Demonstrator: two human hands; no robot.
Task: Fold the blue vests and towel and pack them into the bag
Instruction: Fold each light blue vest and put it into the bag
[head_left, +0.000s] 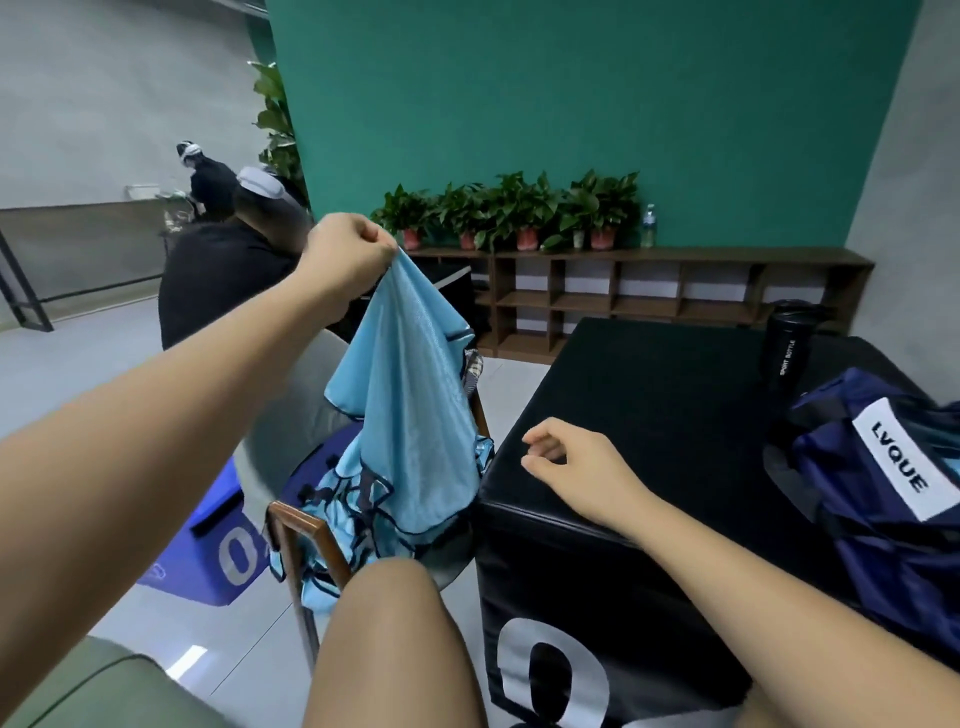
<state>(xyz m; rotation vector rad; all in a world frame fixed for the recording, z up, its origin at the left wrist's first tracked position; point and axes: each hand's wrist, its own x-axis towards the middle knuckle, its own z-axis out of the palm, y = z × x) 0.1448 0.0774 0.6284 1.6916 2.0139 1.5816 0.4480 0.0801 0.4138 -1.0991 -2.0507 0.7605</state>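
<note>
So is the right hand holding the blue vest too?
No, only the left hand pinches the blue vest; the right hand hangs empty over the black box.

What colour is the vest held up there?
The vest is light blue with dark edging; head view.

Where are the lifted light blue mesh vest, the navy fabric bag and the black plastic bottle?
lifted light blue mesh vest (405, 395): head view, hanging middle panel.
navy fabric bag (862, 545): head view, side fabric.
black plastic bottle (788, 345): head view, lettered body.
</note>
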